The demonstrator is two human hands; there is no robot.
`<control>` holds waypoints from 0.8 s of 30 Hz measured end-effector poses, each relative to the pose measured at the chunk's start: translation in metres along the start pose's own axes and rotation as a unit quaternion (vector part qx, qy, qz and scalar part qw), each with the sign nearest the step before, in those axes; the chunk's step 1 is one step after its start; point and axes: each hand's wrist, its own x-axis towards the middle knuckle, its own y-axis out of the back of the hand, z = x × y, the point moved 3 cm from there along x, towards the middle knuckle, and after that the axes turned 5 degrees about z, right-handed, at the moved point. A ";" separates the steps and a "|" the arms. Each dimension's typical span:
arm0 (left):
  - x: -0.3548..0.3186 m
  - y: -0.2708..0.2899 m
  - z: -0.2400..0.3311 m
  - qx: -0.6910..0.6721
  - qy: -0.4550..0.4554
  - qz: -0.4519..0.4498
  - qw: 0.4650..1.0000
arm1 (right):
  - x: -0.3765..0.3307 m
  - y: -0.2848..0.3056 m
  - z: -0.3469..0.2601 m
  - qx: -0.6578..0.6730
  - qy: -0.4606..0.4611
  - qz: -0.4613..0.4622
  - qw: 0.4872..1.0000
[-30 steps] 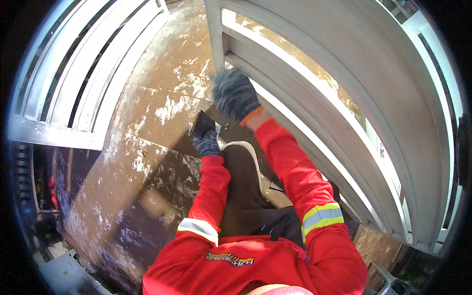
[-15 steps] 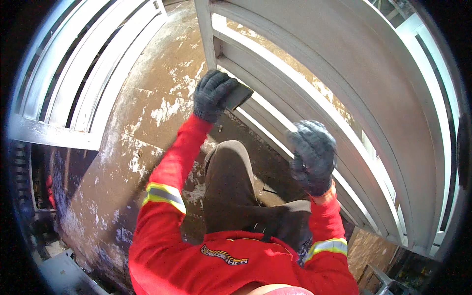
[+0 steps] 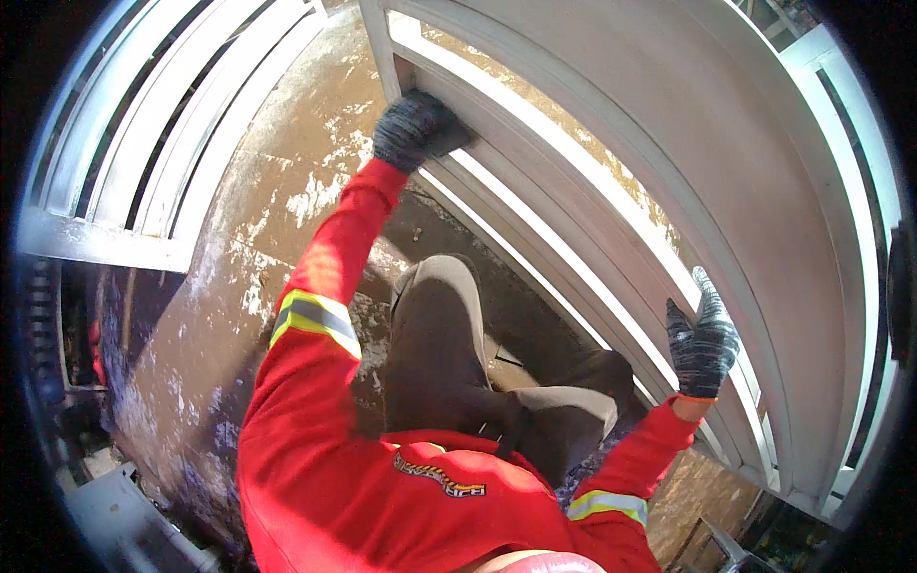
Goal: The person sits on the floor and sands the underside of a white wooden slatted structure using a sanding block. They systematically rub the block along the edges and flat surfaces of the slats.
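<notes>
My left hand (image 3: pixel 413 132), in a dark grey knit glove, is closed on a dark flat pad, only an edge of which shows beside the fingers; it looks pressed to a slat near the left end of a white slatted panel (image 3: pixel 611 229). Whether the pad is sandpaper or a block, I cannot tell. On the panel's right part rests my right hand (image 3: pixel 705 339), gloved alike, with thumb and fingers stretched apart along a rail. It holds nothing that I can see. The panel leans in front of me, with long gaps between its slats.
Another white slatted panel (image 3: pixel 143 124) stands at the far left. Beneath me the brown floor (image 3: pixel 287 191) is blotched with white paint. My bent knees (image 3: pixel 439 325) are close to the panel's lower edge. A grey object (image 3: pixel 124 520) sits at the lower left.
My left hand has moved up and slightly left along the panel with the pad. My right hand has gone rightward and opened out from a curled shape onto the rail.
</notes>
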 end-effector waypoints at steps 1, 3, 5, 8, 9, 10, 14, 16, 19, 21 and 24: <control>0.001 0.005 0.001 -0.005 -0.020 0.048 0.999 | -0.001 -0.003 0.001 -0.026 -0.030 -0.001 0.999; -0.003 0.001 0.011 0.015 -0.028 0.065 0.997 | 0.001 -0.002 0.000 -0.043 -0.052 -0.013 0.998; -0.031 -0.030 0.034 0.066 -0.100 0.105 0.987 | 0.000 -0.008 0.002 -0.100 -0.070 -0.030 0.992; -0.018 0.012 0.044 -0.001 -0.201 0.139 0.970 | -0.004 -0.006 0.004 -0.043 -0.023 0.039 0.998; -0.002 0.001 0.022 -0.016 -0.082 -0.041 0.996 | -0.004 -0.007 0.002 -0.056 -0.012 0.048 0.997; 0.007 0.005 -0.006 -0.045 0.037 -0.043 0.997 | -0.005 -0.007 0.002 -0.055 -0.010 0.049 0.997; -0.015 -0.006 0.032 0.012 -0.010 0.009 1.000 | -0.004 -0.007 0.002 -0.074 -0.044 0.029 0.996; -0.046 -0.027 0.048 -0.052 -0.183 0.179 0.965 | -0.004 -0.007 0.001 -0.066 -0.043 0.036 0.996; -0.018 -0.016 0.007 -0.054 -0.041 0.081 0.994 | -0.003 -0.008 0.001 -0.034 -0.003 0.078 0.996; -0.005 0.004 -0.005 -0.038 0.062 0.042 0.997 | -0.003 -0.009 0.000 -0.045 0.008 0.084 0.995; -0.020 -0.003 0.024 -0.013 -0.020 0.106 0.994 | -0.005 -0.009 0.003 -0.053 0.008 0.094 0.994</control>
